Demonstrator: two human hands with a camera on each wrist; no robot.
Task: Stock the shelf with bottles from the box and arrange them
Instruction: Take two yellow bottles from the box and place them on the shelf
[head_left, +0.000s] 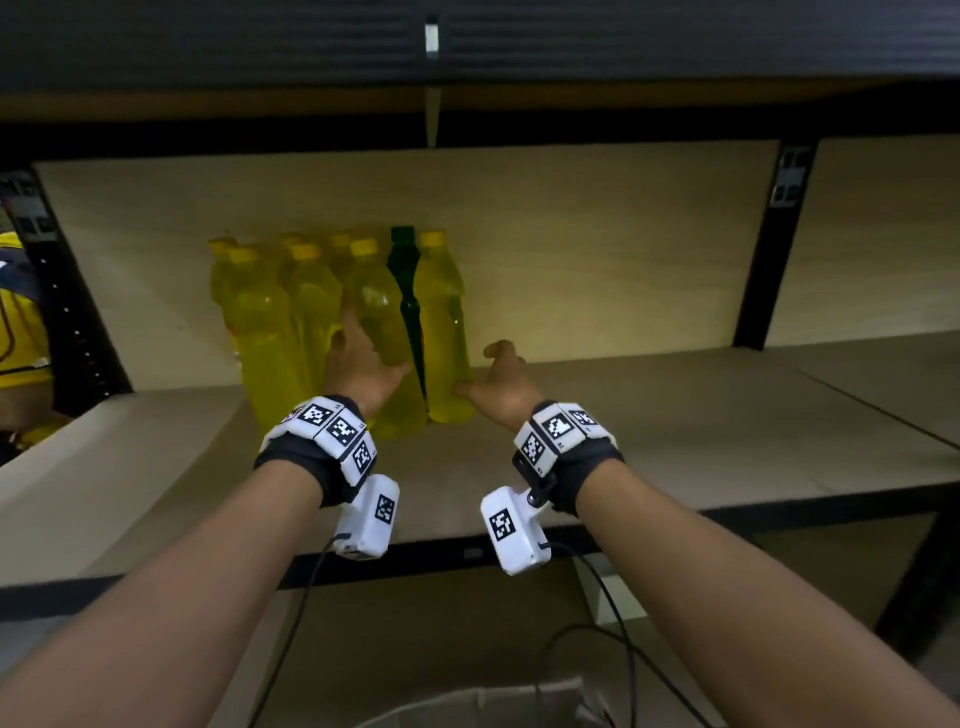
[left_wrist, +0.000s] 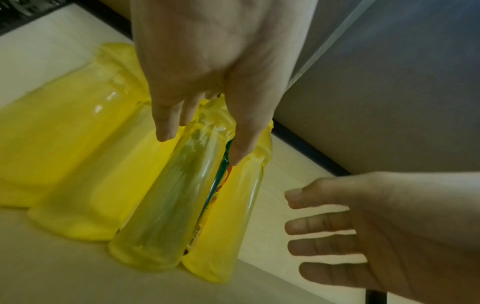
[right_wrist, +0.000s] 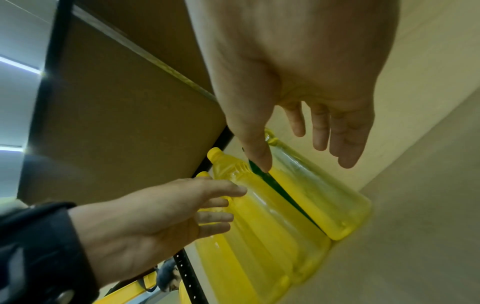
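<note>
Several yellow bottles with yellow caps stand in a tight cluster on the shelf board (head_left: 675, 426). My left hand (head_left: 363, 358) reaches over a front-row bottle (head_left: 382, 322), fingers straight; in the left wrist view the fingers (left_wrist: 166, 123) and thumb lie along either side of this bottle (left_wrist: 168, 195). My right hand (head_left: 498, 379) hovers open just right of the rightmost bottle (head_left: 441, 322), fingers spread. In the right wrist view its thumb nears the dark green label (right_wrist: 283, 197) between the two bottles. Neither hand holds anything.
The shelf board stretches bare to the right of the cluster, up to a black upright (head_left: 769, 249). Another black upright (head_left: 62, 301) stands at the left, with yellow packaging (head_left: 21, 322) beyond it. A box (head_left: 467, 701) sits below the shelf's front edge (head_left: 779, 501).
</note>
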